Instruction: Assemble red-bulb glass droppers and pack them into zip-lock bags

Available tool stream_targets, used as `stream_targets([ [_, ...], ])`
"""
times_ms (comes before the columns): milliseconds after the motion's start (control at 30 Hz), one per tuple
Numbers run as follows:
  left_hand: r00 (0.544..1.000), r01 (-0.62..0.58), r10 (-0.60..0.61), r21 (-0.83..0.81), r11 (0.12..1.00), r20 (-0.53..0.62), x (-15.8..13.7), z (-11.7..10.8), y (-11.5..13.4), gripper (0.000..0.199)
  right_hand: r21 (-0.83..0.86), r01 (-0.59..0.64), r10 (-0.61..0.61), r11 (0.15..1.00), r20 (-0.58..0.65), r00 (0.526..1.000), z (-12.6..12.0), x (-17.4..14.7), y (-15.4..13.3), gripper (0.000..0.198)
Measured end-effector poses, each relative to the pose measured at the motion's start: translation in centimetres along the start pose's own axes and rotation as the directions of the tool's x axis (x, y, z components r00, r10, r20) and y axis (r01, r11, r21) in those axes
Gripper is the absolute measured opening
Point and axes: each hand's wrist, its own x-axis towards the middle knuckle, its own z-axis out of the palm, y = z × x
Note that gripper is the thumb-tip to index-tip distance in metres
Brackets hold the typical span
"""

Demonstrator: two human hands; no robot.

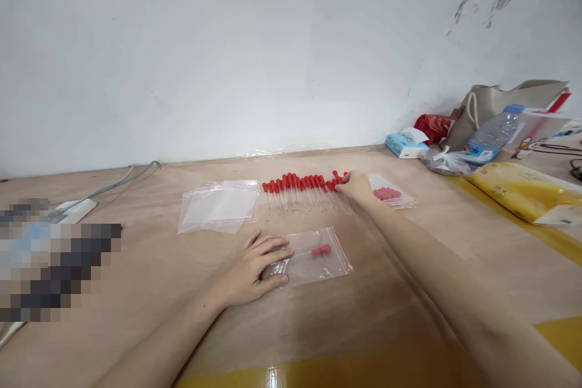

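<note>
My left hand (257, 270) lies with its fingers spread on the left end of a clear zip bag (300, 273). Inside that bag is at least one dropper with a red bulb (321, 250) and a thin clear tube. Farther back, droppers (297, 185) lie side by side in a row, red bulbs toward the wall. At the row's right end, my right hand (357, 187) has its fingertips closed around a dropper's red bulb; its fingers partly hide the neighbouring bulbs. Beside that hand are stacked bags (402, 201) with red-bulbed droppers in them.
Flat zip bags (220, 206) lie left of the row. On the right are a tissue pack (406, 144), a plastic bottle (495, 133), a paper bag (482, 109) and a yellow package (522, 191). A grey cable (122, 179) runs at the left, near a blurred-out area.
</note>
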Motion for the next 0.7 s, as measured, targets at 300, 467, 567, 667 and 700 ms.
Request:
stream_targets([
  [300,1.000,-0.004,0.004,-0.001,1.000,-0.014,0.0,0.2,-0.1,0.044,0.109,-0.111,0.107,0.988,0.042,0.993,-0.2,0.4,-1.0,0.015],
  [467,1.000,-0.005,0.005,-0.018,1.000,-0.014,0.0,0.1,-0.1,0.044,0.328,-0.082,0.065,0.941,0.062,0.996,-1.1,-1.8,-0.1,0.054],
  [567,1.000,-0.007,0.007,-0.029,1.000,-0.014,0.0,0.0,-0.1,0.043,0.636,-0.062,-0.049,0.769,0.155,0.987,-1.6,-5.2,1.2,0.072],
  [667,1.000,-0.015,0.015,-0.021,1.000,-0.013,0.1,0.0,-0.1,0.042,0.774,-0.093,-0.054,0.627,0.163,0.985,-1.8,-8.4,2.3,0.075],
  [700,1.000,-0.015,0.015,-0.015,1.000,-0.012,0.1,0.0,-0.1,0.041,0.793,-0.104,-0.038,0.600,0.158,0.987,-1.7,-9.2,2.6,0.072],
])
